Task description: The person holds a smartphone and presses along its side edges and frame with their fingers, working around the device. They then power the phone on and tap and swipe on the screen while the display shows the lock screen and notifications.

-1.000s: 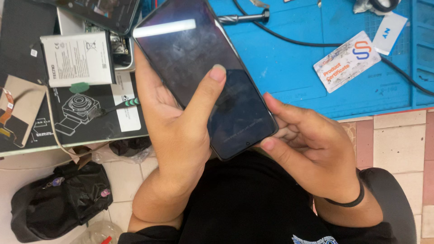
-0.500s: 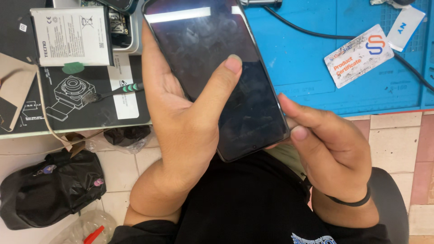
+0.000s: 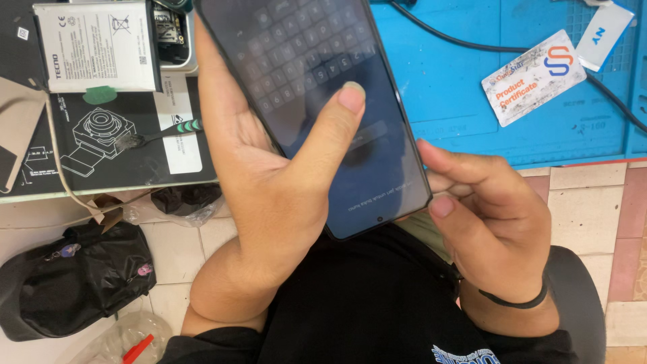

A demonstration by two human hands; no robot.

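Head view looked straight down on a dark smartphone (image 3: 317,101) held over the person's lap, its top end reaching above the edge of the table (image 3: 472,145). The left hand (image 3: 269,195) was wrapped around the phone from behind and along its left edge, fingers closed about it, with the thumb (image 3: 337,121) bent across the glass and its tip pressing the middle of the dim screen, just below a faint on-screen keyboard. The right hand (image 3: 492,222) was loosely curled at the phone's lower right edge; its fingertips (image 3: 441,205) touched that edge and corner, steadying rather than clasping it. A thin black band (image 3: 519,302) circled the right wrist.

On the table a blue work mat (image 3: 465,94) lay to the right, carrying a white card (image 3: 532,75) and a black cable (image 3: 438,34). To the left sat a dark printed mat (image 3: 101,162) with a flat white battery (image 3: 98,46) and a small green-handled screwdriver (image 3: 162,133) well apart from both hands. On the tiled floor (image 3: 586,216) beneath the table lay a black bag (image 3: 74,283).
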